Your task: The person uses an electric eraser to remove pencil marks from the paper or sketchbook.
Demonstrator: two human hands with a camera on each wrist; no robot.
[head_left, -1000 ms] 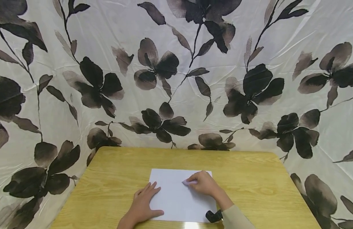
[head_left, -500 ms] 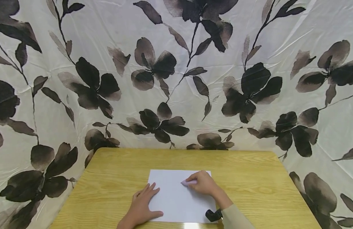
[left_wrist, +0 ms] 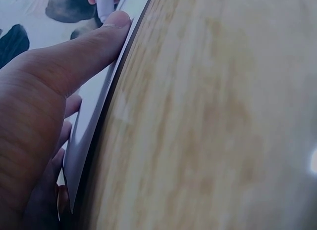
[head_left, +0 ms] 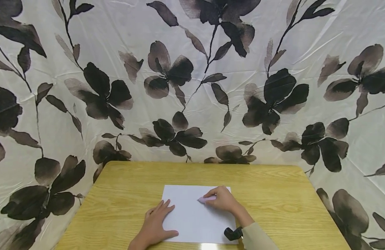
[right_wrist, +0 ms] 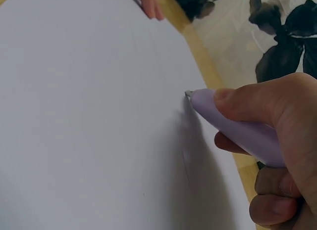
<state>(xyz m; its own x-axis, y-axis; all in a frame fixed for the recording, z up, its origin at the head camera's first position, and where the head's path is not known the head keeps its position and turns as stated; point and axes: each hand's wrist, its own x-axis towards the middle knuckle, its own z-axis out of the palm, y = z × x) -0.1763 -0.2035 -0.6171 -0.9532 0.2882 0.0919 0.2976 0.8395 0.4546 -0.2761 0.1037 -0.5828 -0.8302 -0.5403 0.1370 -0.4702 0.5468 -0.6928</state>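
A white sheet of paper [head_left: 192, 222] lies on the wooden table. My left hand [head_left: 155, 222] rests at the sheet's left side with fingers spread and thumb out straight; in the left wrist view the thumb [left_wrist: 94, 47] lies along the paper's near edge. My right hand [head_left: 223, 199] pinches a lavender pen-style craft knife [right_wrist: 237, 126] between thumb and fingers. Its small metal tip [right_wrist: 188, 93] points left, right at the paper's surface in the upper part of the sheet. A fine line [right_wrist: 185, 165] shows on the paper in the hand's shadow.
The yellow wood-grain table [head_left: 273, 201] extends around the sheet on both sides and behind it. A black device [head_left: 232, 234] sits at my right wrist, over the paper's lower right corner. Floral-printed cloth [head_left: 192, 86] hangs behind the table.
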